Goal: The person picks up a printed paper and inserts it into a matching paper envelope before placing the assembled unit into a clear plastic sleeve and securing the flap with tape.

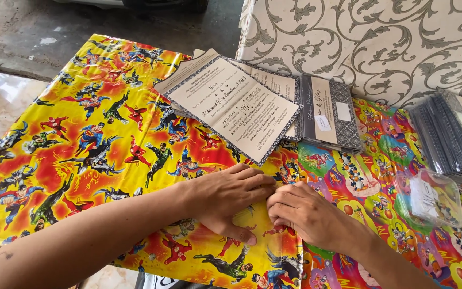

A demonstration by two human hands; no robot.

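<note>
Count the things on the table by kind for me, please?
Hands, left hand and right hand: 2
Stacks of printed cards: 1
Stacks of grey card sleeves: 1
Bundles of clear plastic sleeves: 1
Clear plastic tubs: 1
Total: 6
</note>
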